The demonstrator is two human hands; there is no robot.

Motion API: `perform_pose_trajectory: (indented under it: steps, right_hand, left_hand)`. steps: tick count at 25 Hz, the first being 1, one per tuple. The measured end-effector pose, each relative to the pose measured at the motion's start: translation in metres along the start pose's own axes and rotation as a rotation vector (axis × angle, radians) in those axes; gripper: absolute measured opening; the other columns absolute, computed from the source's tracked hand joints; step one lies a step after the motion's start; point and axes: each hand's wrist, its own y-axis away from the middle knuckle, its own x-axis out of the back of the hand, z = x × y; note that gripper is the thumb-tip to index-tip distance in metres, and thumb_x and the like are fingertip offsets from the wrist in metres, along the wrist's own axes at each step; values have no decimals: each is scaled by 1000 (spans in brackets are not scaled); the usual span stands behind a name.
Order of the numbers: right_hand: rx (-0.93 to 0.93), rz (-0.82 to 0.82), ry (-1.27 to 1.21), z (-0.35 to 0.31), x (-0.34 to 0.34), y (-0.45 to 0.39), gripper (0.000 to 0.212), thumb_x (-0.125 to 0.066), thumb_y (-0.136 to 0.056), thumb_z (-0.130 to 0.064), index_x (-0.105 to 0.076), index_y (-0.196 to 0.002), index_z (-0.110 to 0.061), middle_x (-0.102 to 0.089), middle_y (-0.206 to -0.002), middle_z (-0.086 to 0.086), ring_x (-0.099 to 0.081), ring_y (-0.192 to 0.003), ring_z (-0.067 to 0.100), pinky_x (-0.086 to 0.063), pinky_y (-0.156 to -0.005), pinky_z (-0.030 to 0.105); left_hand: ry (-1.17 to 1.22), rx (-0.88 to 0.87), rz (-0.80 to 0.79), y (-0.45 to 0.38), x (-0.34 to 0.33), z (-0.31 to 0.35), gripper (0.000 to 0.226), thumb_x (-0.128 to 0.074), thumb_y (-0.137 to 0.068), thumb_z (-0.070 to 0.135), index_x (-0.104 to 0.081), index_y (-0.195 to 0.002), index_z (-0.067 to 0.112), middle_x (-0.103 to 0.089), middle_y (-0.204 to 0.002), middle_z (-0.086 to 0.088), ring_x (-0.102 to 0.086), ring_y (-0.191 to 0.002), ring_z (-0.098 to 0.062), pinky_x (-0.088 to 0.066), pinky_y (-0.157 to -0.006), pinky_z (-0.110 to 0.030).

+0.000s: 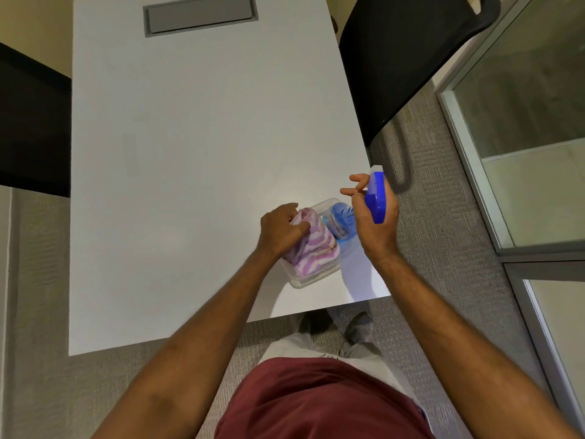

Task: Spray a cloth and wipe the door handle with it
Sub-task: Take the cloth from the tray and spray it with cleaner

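two hands at the near right corner of the worktop (190, 153), cloth in one and spray bottle in the other, just beside each other.

the left hand (280, 231) curls its fingers round the purple-and-white cloth (311, 245), which lies in a clear plastic tub (304, 280) under that hand. the right hand (376, 223) grips the blue spray bottle (375, 198) round its neck, two fingers lifted off ahead of the trigger head. the cloth sits directly to the left of the right hand and a little below the bottle's head; its long axis runs from the left hand's fingertips back toward the wrist. which way the nozzle points i cannot tell. the coming spray likely needs the head aimed left, at the cloth. no door handle is in view.
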Motion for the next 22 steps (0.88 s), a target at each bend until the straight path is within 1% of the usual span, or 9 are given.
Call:
perform_pose_trajectory:
  steps: [3,6,8,10,13,15,18,20,22]
  right_hand:
    - [85,16,-35,-37,11,0,22,-57,-92,-10,-58,-106,8,-63,-102,28,-68,-86,48,-62,-75,46]
    - [187,9,-24,-69,26,4,13,-56,-90,-4,-60,-100,3,-61,-84,7,-65,-67,13,-59,-63,28]
    - [255,8,13,-88,36,10,6,-57,-90,-5,-60,-96,-5,-59,-79,-5,-62,-62,2,-53,-59,14]
    - [296,-12,49,-105,46,17,6,-58,-91,-9,-61,-92,-14,-59,-77,-8,-62,-62,3,-51,-58,12]
    - [348,-100,99,-117,59,32,21,-59,-89,-24,-63,-93,-4,-61,-77,0,-59,-61,15,-53,-56,25]
    - [371,-121,247,-117,63,40,41,-62,-89,-36,-66,-112,-2,-64,-91,-1,-61,-71,12,-56,-65,23]
    - [398,-183,390,-117,63,51,62,-75,-94,-30,-50,-147,-12,-56,-137,-2,-63,-101,-5,-49,-89,2]
    - [428,-199,388,-119,63,55,74,-79,-93,-20,-37,-154,-20,-43,-149,-7,-55,-112,-22,-40,-92,-5]
    - [478,-169,387,-120,68,56,75,-78,-93,-14,-39,-157,-11,-37,-155,-6,-52,-116,-25,-39,-95,-4]
  left_hand:
    - [313,61,-48,17,27,23,23,-58,-79,46,-59,-79,23,-65,-82,4,-62,-78,-15,-48,-73,-29]
    - [570,76,7,29,51,44,19,-62,-100,37,-69,-98,19,-74,-94,-2,-74,-91,-20,-58,-74,-27]
    - [709,72,47,37,65,60,21,-58,-106,29,-71,-112,14,-78,-103,-8,-77,-96,-23,-63,-75,-32]
    - [834,91,71,47,78,79,22,-56,-107,32,-70,-116,18,-79,-106,-7,-79,-96,-25,-64,-71,-38]
    - [970,88,91,59,100,105,22,-55,-105,39,-70,-115,25,-79,-110,-6,-79,-92,-25,-66,-73,-49]
    - [1014,94,105,65,113,121,26,-55,-105,44,-71,-115,25,-80,-110,-5,-79,-90,-24,-64,-74,-48]
    - [1069,98,73,74,121,139,33,-60,-104,45,-71,-121,19,-80,-111,-6,-79,-95,-25,-65,-73,-38]
    - [1052,101,36,79,121,145,31,-63,-103,43,-72,-119,19,-81,-109,-5,-79,-97,-23,-64,-75,-35]
    - [1004,104,2,83,119,148,26,-66,-102,41,-73,-114,19,-82,-99,-2,-80,-89,-18,-63,-70,-30]
